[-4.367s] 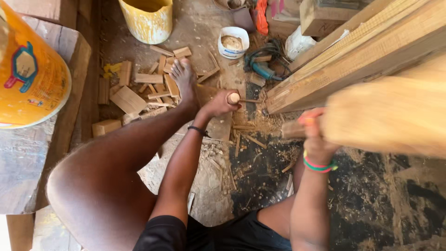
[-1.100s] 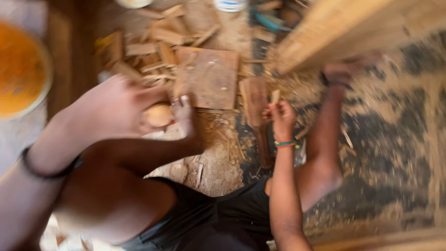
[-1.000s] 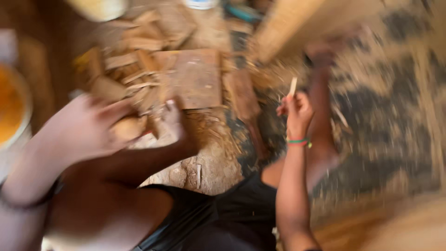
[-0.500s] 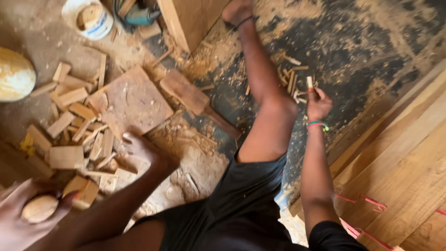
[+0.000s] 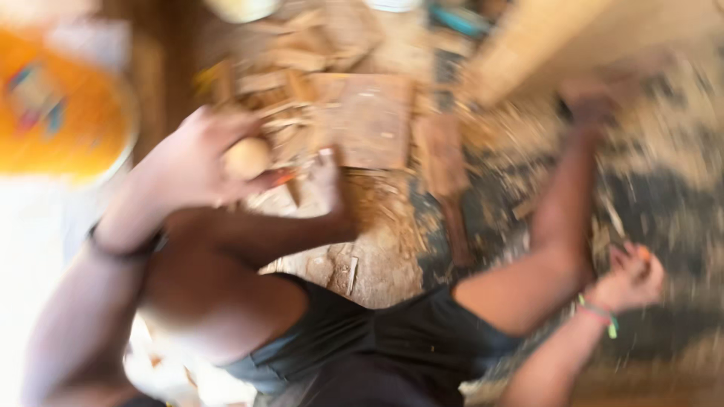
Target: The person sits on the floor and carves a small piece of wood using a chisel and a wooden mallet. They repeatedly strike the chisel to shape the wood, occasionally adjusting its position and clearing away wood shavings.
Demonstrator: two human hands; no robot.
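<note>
The picture is heavily blurred. My left hand (image 5: pixel 197 160) is raised at the left, closed around a small round pale wooden piece (image 5: pixel 247 157), above my bent left leg. My right hand (image 5: pixel 630 277) is low at the right, near the sawdust-covered floor beside my right knee; it pinches something small, too blurred to name. A coloured band sits on that wrist. A flat square wooden board (image 5: pixel 366 119) lies on the floor beyond my left foot (image 5: pixel 332 188).
An orange-yellow bucket (image 5: pixel 56 113) stands at the left. Several small wood offcuts (image 5: pixel 264 79) are scattered near the board. A big pale timber plank (image 5: pixel 543 45) runs across the upper right. Sawdust and shavings cover the floor.
The view has swung back left and blurred. My left hand with the round piece has risen from the lower left corner to mid-left. My right hand now sits lower right.
</note>
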